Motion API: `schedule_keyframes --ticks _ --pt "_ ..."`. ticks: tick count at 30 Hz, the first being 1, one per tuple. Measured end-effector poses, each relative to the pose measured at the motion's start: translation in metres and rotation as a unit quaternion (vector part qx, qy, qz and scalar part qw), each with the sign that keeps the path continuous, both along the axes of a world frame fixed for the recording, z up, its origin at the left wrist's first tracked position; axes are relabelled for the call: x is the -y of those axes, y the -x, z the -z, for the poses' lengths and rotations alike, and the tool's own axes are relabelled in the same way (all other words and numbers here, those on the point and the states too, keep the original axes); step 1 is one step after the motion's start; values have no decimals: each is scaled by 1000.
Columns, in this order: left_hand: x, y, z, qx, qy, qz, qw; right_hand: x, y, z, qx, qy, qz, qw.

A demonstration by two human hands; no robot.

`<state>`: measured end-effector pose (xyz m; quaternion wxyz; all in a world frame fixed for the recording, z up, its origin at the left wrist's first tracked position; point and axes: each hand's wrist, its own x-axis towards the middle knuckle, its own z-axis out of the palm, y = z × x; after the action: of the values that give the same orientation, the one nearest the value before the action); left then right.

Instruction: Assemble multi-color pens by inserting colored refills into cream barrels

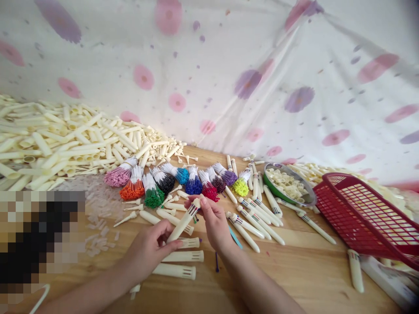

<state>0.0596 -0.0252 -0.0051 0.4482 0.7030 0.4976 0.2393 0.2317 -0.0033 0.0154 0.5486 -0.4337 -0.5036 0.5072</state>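
My left hand (149, 248) is closed round the lower part of a cream pen barrel (183, 222), which points up and to the right. My right hand (212, 222) pinches the barrel's top end, fingers together. Just beyond the hands, bundles of coloured refills lie in a row: pink (118, 175), orange (132, 187), green (152, 194), black (163, 179), blue (194, 183), red (209, 188), purple (227, 174) and yellow-green (241, 185). Three empty barrels (178, 270) lie under my left hand.
A big heap of cream barrels (59, 139) fills the left. Assembled pens (258, 218) lie right of my hands. A green bowl (278, 192) holds small cream parts, beside a red plastic basket (363, 213). A flowered cloth (229, 65) hangs behind the wooden table (294, 270).
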Motion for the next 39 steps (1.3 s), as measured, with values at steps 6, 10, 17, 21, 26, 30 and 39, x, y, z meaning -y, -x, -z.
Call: schedule_keyframes --ticks 6,10,17,21,26,30,39 --pt "-4 2 -4 46 -141 57 987 -17 -57 -28 165 -61 134 975" --pt "-14 -2 9 -71 -299 96 947 -29 -120 -45 530 -14 129 838" --pt "-21 -12 23 -157 -318 111 928 -40 -149 -23 689 118 52 713" --pt "-20 -10 18 -162 -305 106 933 -38 -134 -26 686 62 67 722" --pt "-20 -8 14 -159 -292 82 940 -29 -100 -34 625 -91 49 773" --pt "-19 -8 16 -150 -289 68 943 -26 -72 -28 576 -157 26 802" --pt "-20 2 5 -122 -298 30 946 -53 5 -33 556 -224 10 800"
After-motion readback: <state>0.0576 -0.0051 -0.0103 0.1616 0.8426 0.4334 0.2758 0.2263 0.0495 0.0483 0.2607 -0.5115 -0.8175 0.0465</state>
